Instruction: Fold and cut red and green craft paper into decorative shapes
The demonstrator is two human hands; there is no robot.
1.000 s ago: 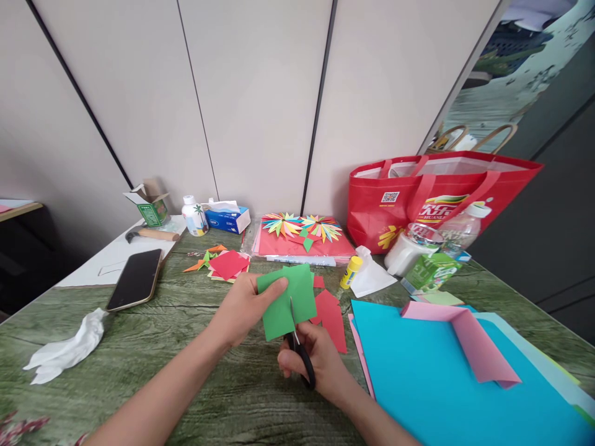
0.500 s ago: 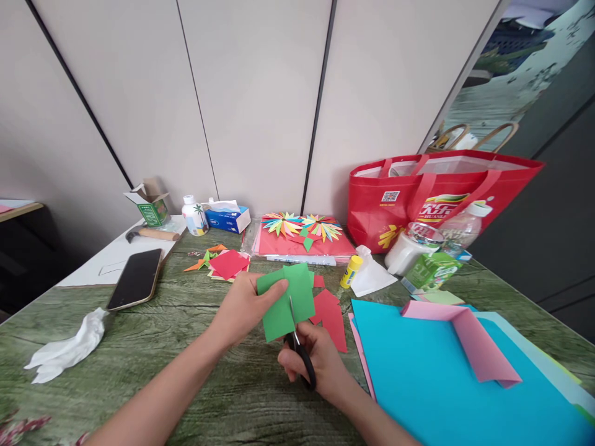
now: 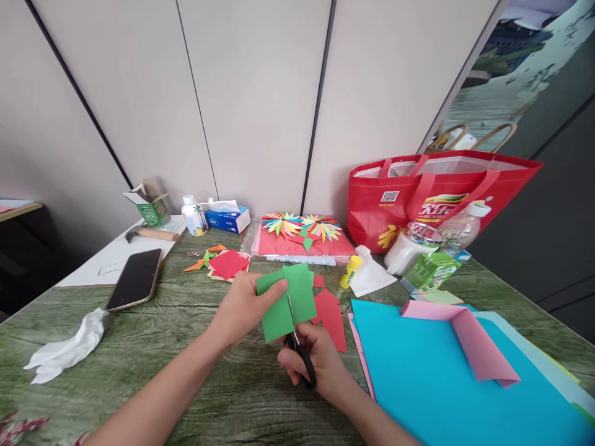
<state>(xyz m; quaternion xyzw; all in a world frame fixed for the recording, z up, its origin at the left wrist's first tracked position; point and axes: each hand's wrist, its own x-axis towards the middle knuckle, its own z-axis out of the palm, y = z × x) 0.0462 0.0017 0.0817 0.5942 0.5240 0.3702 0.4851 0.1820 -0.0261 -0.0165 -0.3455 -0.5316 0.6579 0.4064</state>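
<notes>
My left hand (image 3: 248, 300) pinches green paper (image 3: 279, 316) by its left side, thumb on top. The paper looks layered, with offset edges at the top right. Black-handled scissors (image 3: 304, 362) are gripped in my right hand (image 3: 320, 356), at the paper's lower edge. One blade shows over the paper's face, so the sheet lies between the blades. Just behind and right of my right hand lie red paper scraps (image 3: 332, 319). Beyond my left hand is a small pile of red and yellow paper pieces (image 3: 229, 264), beside orange and green folded bits (image 3: 207, 257).
Blue paper sheets (image 3: 427, 365) with a folded pink strip (image 3: 478, 341) cover the right side. A yellow glue stick (image 3: 351, 271), tissue (image 3: 372, 272) and red bag (image 3: 385, 210) stand behind. At left are a phone (image 3: 134, 280), hammer (image 3: 155, 234) and crumpled tissue (image 3: 69, 347).
Hardly anything differs. The scissors and both hands stay at nearly the same spot on the green paper.
</notes>
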